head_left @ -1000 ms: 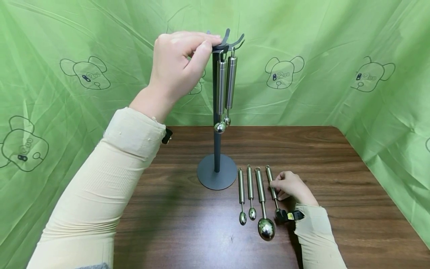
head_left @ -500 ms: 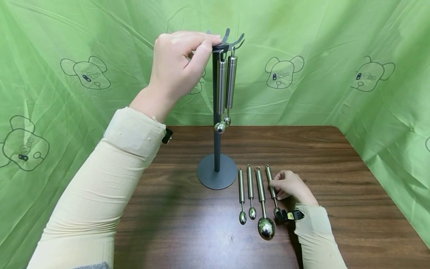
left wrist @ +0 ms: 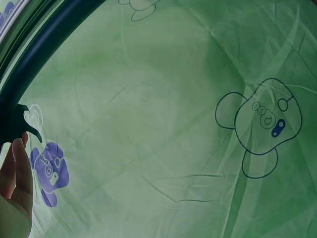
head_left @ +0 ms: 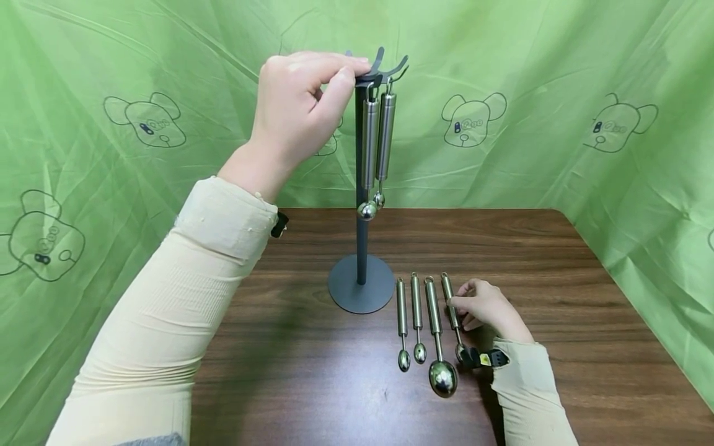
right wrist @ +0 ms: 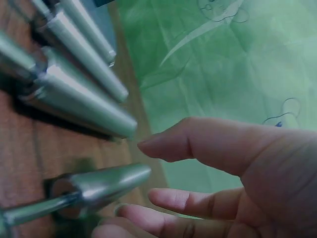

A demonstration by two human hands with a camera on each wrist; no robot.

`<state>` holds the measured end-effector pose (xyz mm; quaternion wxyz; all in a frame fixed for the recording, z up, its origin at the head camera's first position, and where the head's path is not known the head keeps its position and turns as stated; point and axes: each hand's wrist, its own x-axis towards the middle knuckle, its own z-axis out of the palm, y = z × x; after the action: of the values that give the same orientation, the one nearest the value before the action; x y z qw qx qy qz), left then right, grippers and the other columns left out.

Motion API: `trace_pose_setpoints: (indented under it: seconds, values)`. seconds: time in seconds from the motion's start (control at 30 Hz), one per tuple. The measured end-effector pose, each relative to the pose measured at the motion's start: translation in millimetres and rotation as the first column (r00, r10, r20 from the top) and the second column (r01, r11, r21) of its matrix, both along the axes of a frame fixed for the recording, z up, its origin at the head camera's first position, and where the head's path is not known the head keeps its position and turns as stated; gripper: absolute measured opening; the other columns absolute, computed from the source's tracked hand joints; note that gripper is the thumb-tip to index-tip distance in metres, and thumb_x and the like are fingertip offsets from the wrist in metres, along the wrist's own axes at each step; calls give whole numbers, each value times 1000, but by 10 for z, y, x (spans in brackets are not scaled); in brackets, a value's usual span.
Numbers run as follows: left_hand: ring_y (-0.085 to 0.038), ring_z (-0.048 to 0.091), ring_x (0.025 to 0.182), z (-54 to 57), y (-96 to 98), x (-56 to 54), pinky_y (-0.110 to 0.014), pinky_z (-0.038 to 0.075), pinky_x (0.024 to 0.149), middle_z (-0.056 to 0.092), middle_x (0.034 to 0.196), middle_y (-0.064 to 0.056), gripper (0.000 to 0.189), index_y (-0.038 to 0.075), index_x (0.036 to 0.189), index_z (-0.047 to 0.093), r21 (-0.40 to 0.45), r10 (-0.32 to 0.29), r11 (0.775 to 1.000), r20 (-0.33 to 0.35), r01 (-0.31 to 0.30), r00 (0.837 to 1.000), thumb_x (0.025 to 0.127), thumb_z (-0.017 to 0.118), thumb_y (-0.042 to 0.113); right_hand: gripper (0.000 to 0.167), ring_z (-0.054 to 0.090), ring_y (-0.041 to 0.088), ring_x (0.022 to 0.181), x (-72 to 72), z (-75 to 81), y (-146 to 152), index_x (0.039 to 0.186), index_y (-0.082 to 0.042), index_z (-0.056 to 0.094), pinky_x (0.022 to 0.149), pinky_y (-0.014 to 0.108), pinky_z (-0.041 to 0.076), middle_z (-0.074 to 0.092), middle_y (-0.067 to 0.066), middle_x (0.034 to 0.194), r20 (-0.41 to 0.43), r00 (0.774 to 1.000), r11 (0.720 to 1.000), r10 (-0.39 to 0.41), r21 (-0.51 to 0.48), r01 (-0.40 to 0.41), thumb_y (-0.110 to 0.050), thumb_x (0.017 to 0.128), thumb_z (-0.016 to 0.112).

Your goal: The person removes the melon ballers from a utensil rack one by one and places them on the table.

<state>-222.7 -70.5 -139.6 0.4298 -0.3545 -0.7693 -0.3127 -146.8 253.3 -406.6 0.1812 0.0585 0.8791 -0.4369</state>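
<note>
My left hand [head_left: 304, 102] holds the top of a dark metal hanging stand [head_left: 361, 241], thumb and fingers at its crown of curved hooks. Two steel scoops with round heads hang there, a front scoop [head_left: 370, 145] and one just behind it [head_left: 386, 136]. On the table, my right hand [head_left: 484, 306] is at the rightmost scoop [head_left: 448, 291], thumb over the handle and fingers along its right side. In the right wrist view the handle [right wrist: 116, 186] lies between thumb and fingers, with gaps showing. The large scoop [head_left: 434, 310] lies just left of it.
Two smaller scoops, the left one [head_left: 401, 310] and its neighbour [head_left: 416, 303], lie beside the large one, right of the stand's round base [head_left: 348, 303]. Green printed cloth [head_left: 546, 161] surrounds the brown wooden table [head_left: 591, 297] at the back and sides.
</note>
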Motion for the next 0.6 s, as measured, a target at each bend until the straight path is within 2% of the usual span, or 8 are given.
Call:
trace_pose_setpoints:
  seconds: [0.13,0.27,0.4,0.5,0.6]
  values:
    - [-16,73,90,4,-4,5,-12,33,59,77,104,-1,35,13,100,81,-4,3,1000,7,-3,1000,94,47,12,40,69,21,61,25,118,24,115,9,52,60,36,59,69,20,88,-58,998,999,20,36,-18,-20,91,63]
    - [-16,74,93,2,-4,4,-15,34,60,77,104,-2,35,12,100,80,-10,3,1000,4,-3,1000,94,46,12,47,70,21,62,60,240,8,124,11,49,60,35,60,70,24,94,-105,994,1000,-13,25,16,-21,92,63]
    - [-16,73,99,3,-3,2,-22,42,66,77,104,-2,34,12,100,80,-14,0,1000,0,0,1000,94,46,12,50,69,19,63,103,356,-74,126,9,52,61,33,59,69,25,98,-169,985,999,-37,21,41,-26,93,64]
    - [-16,73,101,5,-5,3,-27,48,71,77,104,-3,34,11,100,80,-14,-3,1000,0,3,1000,94,47,12,52,70,18,65,132,437,-134,127,6,54,61,31,56,70,20,96,-246,969,996,-5,83,26,-32,94,64]
    - [-17,73,101,7,-9,0,-29,52,76,77,104,-3,34,11,101,80,-15,-9,1000,-1,9,1000,94,46,11,49,68,16,68,150,517,-190,125,2,59,66,30,51,71,11,90,-360,933,987,32,161,28,-35,93,65]
